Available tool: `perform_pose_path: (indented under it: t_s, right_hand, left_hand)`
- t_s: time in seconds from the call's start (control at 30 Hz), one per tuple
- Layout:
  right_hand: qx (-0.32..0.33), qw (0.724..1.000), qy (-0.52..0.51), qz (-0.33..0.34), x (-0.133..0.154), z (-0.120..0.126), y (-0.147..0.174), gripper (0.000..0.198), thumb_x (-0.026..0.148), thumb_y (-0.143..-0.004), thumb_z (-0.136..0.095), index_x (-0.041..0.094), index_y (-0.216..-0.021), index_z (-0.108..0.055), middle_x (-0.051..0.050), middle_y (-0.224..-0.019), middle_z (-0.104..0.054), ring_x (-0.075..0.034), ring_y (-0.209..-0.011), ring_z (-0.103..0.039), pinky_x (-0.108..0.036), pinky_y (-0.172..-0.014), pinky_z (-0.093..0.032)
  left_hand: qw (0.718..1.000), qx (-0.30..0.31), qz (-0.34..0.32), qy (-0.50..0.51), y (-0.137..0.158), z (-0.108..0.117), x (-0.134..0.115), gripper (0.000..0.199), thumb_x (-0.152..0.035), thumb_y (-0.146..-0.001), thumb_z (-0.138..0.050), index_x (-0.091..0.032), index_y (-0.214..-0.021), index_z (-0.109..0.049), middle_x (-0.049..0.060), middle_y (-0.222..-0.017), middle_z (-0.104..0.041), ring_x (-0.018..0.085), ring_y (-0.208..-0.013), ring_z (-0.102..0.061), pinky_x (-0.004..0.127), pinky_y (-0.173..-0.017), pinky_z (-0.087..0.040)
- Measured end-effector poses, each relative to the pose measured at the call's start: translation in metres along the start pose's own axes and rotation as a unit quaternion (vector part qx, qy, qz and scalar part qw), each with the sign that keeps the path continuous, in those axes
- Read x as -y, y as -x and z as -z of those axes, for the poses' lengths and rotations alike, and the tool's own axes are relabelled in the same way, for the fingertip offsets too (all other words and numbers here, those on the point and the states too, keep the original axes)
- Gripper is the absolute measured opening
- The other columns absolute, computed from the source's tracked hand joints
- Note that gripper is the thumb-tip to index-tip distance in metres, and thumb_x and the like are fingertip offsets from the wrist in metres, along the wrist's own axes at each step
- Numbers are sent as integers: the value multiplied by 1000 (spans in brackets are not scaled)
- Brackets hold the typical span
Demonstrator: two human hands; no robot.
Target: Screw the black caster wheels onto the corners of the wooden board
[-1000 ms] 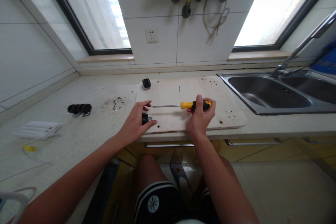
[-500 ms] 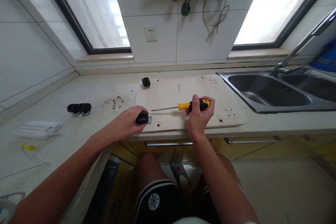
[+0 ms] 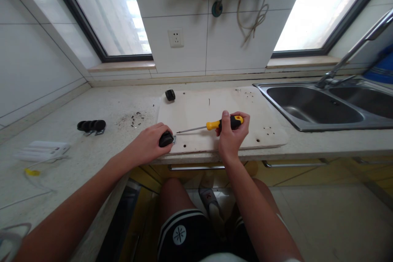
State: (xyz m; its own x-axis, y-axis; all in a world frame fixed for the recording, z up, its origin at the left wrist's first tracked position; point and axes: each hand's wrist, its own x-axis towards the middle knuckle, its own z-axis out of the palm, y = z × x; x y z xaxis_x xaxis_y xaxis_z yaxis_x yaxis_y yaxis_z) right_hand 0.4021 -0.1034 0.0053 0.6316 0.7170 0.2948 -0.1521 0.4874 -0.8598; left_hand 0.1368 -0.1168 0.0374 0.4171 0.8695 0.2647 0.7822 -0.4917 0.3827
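My left hand (image 3: 153,141) grips a black caster wheel (image 3: 166,139) at the near left corner of a pale wooden board (image 3: 199,118). The caster's metal plate shows at its right side. My right hand (image 3: 231,133) is wrapped round the black and yellow handle of a screwdriver (image 3: 212,125). Its shaft points left, and the tip is close to the caster's plate; I cannot tell whether they touch. Another black caster (image 3: 170,95) sits on the board's far left corner. Small holes mark the board's right corners.
Several black casters (image 3: 91,126) stand in a row on the counter (image 3: 101,102) at the left. Small dark screws or bits (image 3: 136,119) lie beside the board. A white power strip (image 3: 43,150) with a cable is farther left. A steel sink (image 3: 310,108) adjoins on the right.
The screwdriver and my right hand have shifted slightly left, and the tip is a little lower and closer to the caster's plate. The caster in my left hand has turned slightly.
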Motion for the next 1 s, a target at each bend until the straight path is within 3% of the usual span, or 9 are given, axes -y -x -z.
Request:
perform_pose_path:
  t_s: [0.37,1.0]
  right_hand:
    - [17,999,31,6,0,1,0,51,62,-92,-86,28,-107,-51,12,-73,-57,-11,-44,-58,-23,-39,-47]
    - [35,999,30,12,0,1,1,48,57,-92,-88,27,-105,-52,12,-70,-59,-12,-44,-61,-23,-38,-48]
  left_hand:
    - [998,50,16,-16,-2,6,-7,29,-47,-93,-68,-22,-106,-75,11,-111,-77,30,-99,-74,44,-96,-57]
    - [999,36,19,-11,-3,3,-5,29,-47,-93,-69,-22,-105,-75,10,-109,-77,30,-99,-74,42,-94,-57]
